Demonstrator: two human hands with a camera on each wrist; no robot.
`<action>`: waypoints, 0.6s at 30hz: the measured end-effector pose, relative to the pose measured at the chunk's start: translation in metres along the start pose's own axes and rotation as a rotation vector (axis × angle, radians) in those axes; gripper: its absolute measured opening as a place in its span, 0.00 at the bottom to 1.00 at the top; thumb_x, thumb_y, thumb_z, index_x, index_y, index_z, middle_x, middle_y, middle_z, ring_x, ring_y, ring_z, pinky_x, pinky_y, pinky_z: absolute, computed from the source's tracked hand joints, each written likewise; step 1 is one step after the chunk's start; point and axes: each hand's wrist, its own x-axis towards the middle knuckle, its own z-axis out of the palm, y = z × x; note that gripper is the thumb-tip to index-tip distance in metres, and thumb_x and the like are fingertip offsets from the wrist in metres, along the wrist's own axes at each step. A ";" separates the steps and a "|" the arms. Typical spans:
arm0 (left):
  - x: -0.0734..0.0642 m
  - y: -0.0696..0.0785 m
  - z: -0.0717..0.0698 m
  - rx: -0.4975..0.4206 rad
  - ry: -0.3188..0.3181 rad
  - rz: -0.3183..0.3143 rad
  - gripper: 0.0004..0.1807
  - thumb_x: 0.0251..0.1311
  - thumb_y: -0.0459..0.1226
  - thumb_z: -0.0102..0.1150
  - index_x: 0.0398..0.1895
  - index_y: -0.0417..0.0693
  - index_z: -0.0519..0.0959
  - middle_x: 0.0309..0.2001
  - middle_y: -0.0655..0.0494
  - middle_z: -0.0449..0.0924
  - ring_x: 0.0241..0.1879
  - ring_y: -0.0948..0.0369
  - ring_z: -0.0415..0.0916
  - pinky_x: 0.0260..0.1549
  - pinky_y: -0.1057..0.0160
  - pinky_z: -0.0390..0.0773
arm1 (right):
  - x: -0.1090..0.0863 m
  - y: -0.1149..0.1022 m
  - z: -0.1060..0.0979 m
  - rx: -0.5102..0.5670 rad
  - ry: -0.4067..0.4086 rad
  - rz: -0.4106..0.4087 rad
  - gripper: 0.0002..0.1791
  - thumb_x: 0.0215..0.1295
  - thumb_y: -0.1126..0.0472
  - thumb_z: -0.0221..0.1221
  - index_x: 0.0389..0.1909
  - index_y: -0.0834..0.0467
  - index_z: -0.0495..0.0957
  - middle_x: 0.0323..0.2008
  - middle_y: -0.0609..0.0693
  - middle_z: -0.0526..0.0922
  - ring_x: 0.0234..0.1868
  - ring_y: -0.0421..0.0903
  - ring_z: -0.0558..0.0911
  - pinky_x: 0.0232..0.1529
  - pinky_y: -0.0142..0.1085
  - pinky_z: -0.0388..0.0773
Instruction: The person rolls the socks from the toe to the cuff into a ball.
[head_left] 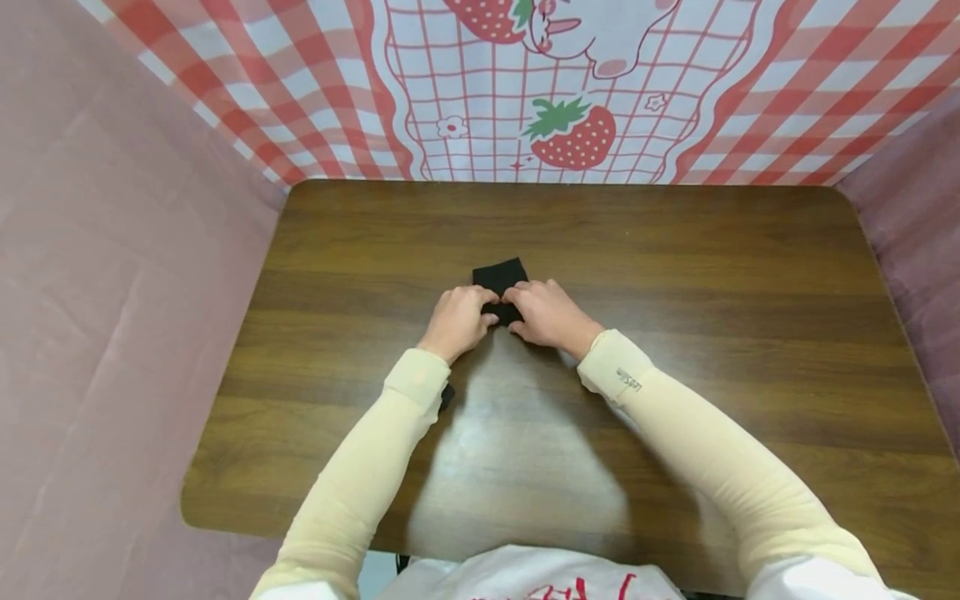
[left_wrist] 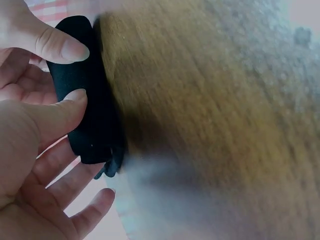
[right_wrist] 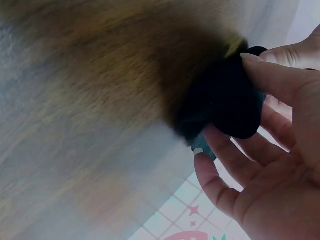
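Note:
A piece of black cloth [head_left: 500, 273] lies near the middle of the table, its far end flat and its near end between both hands. In the left wrist view the cloth [left_wrist: 92, 107] is a thick roll with loose folds at one end. My left hand [head_left: 459, 319] pinches it from the left, thumb on top and fingers behind. From the right, my right hand [head_left: 551, 315] holds it the same way, fingertips almost meeting the left ones. The right wrist view shows the dark cloth [right_wrist: 225, 95] bunched in the fingers. What kind of cloth piece it is, I cannot tell.
A small black thing [head_left: 447, 397] shows beside the left sleeve, mostly hidden by the forearm. The brown wooden table [head_left: 712, 275] extends to both sides. A red-and-white strawberry curtain [head_left: 465, 150] hangs behind its far edge, with pink cloth [head_left: 97, 292] at the left.

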 end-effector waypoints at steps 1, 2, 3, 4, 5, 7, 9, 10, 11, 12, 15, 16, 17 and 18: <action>0.000 0.000 0.000 -0.005 -0.001 -0.004 0.14 0.62 0.37 0.67 0.50 0.43 0.85 0.49 0.49 0.84 0.50 0.53 0.81 0.53 0.54 0.74 | 0.000 0.001 0.000 -0.001 0.001 -0.003 0.22 0.60 0.57 0.69 0.53 0.63 0.80 0.48 0.58 0.83 0.49 0.57 0.81 0.48 0.55 0.74; 0.000 0.000 0.000 -0.009 -0.001 -0.008 0.14 0.62 0.37 0.67 0.50 0.43 0.85 0.49 0.49 0.84 0.50 0.52 0.81 0.53 0.54 0.74 | 0.000 0.001 0.000 -0.003 0.003 -0.006 0.22 0.61 0.57 0.69 0.53 0.63 0.80 0.48 0.58 0.83 0.48 0.57 0.82 0.47 0.55 0.74; 0.000 0.000 0.000 -0.012 -0.001 -0.012 0.14 0.62 0.37 0.68 0.50 0.43 0.85 0.49 0.49 0.84 0.50 0.52 0.81 0.53 0.54 0.74 | 0.000 0.001 0.001 -0.006 0.008 -0.011 0.22 0.61 0.57 0.68 0.53 0.63 0.80 0.47 0.58 0.83 0.47 0.57 0.82 0.47 0.54 0.74; 0.000 0.000 0.000 -0.014 -0.002 -0.018 0.14 0.62 0.38 0.68 0.50 0.43 0.85 0.49 0.49 0.84 0.49 0.52 0.81 0.53 0.54 0.75 | 0.000 0.002 0.001 -0.011 0.013 -0.016 0.21 0.61 0.57 0.68 0.52 0.63 0.80 0.47 0.58 0.84 0.47 0.56 0.83 0.46 0.54 0.75; -0.001 0.001 -0.001 -0.017 -0.003 -0.024 0.14 0.62 0.38 0.68 0.49 0.44 0.85 0.48 0.49 0.84 0.49 0.52 0.81 0.53 0.54 0.75 | 0.000 0.002 0.001 -0.016 0.017 -0.019 0.21 0.61 0.57 0.68 0.52 0.63 0.81 0.46 0.58 0.84 0.46 0.56 0.83 0.45 0.54 0.75; -0.001 0.001 0.000 -0.024 -0.008 -0.037 0.14 0.62 0.38 0.68 0.49 0.44 0.85 0.48 0.49 0.84 0.49 0.52 0.81 0.52 0.54 0.75 | 0.000 0.002 0.002 -0.032 0.023 -0.024 0.20 0.62 0.56 0.68 0.52 0.63 0.81 0.46 0.58 0.84 0.45 0.55 0.83 0.44 0.53 0.75; -0.001 0.001 0.000 -0.030 -0.012 -0.050 0.14 0.62 0.39 0.68 0.49 0.44 0.84 0.48 0.49 0.84 0.49 0.52 0.80 0.52 0.54 0.75 | 0.000 0.001 0.002 -0.047 0.028 -0.029 0.20 0.62 0.56 0.67 0.51 0.62 0.81 0.45 0.58 0.84 0.44 0.55 0.84 0.44 0.53 0.75; -0.001 0.001 0.000 -0.034 -0.014 -0.055 0.14 0.62 0.39 0.68 0.49 0.43 0.84 0.48 0.49 0.84 0.49 0.52 0.80 0.51 0.54 0.75 | 0.001 0.001 0.002 -0.053 0.031 -0.031 0.20 0.62 0.55 0.67 0.51 0.62 0.81 0.45 0.58 0.84 0.44 0.55 0.84 0.43 0.53 0.74; -0.001 0.001 0.000 -0.037 -0.014 -0.060 0.14 0.62 0.39 0.67 0.49 0.43 0.84 0.48 0.49 0.84 0.49 0.52 0.80 0.51 0.54 0.75 | 0.001 0.001 0.002 -0.057 0.036 -0.032 0.20 0.62 0.55 0.67 0.50 0.63 0.81 0.44 0.58 0.84 0.43 0.55 0.84 0.43 0.53 0.74; 0.000 0.001 0.000 -0.039 -0.014 -0.065 0.15 0.62 0.39 0.67 0.49 0.43 0.84 0.48 0.49 0.84 0.49 0.52 0.80 0.51 0.54 0.76 | 0.001 0.001 0.001 -0.059 0.042 -0.031 0.19 0.62 0.55 0.68 0.50 0.63 0.81 0.43 0.57 0.85 0.42 0.54 0.84 0.43 0.53 0.74; 0.000 0.000 0.001 -0.042 -0.012 -0.072 0.15 0.62 0.39 0.67 0.49 0.42 0.84 0.48 0.49 0.84 0.49 0.52 0.81 0.50 0.54 0.76 | 0.001 0.000 0.001 -0.055 0.059 -0.031 0.18 0.62 0.56 0.68 0.47 0.62 0.80 0.41 0.57 0.85 0.38 0.54 0.84 0.41 0.52 0.73; 0.000 0.000 0.001 -0.042 -0.011 -0.073 0.15 0.62 0.39 0.67 0.49 0.42 0.84 0.47 0.49 0.84 0.48 0.52 0.81 0.49 0.54 0.76 | 0.001 0.000 0.000 -0.053 0.065 -0.032 0.17 0.62 0.56 0.68 0.46 0.62 0.80 0.40 0.56 0.86 0.37 0.53 0.85 0.41 0.52 0.73; 0.000 0.000 0.001 -0.041 -0.008 -0.074 0.14 0.62 0.39 0.67 0.48 0.42 0.84 0.47 0.49 0.84 0.48 0.52 0.81 0.49 0.54 0.76 | 0.002 -0.001 0.000 -0.052 0.070 -0.031 0.17 0.62 0.56 0.68 0.46 0.62 0.79 0.40 0.56 0.86 0.37 0.53 0.84 0.40 0.51 0.73; 0.000 0.000 0.001 -0.041 -0.006 -0.074 0.14 0.62 0.39 0.67 0.48 0.42 0.84 0.47 0.49 0.84 0.48 0.52 0.81 0.49 0.53 0.76 | 0.002 -0.001 0.000 -0.051 0.073 -0.030 0.16 0.62 0.56 0.68 0.45 0.62 0.80 0.39 0.56 0.86 0.36 0.53 0.84 0.40 0.51 0.73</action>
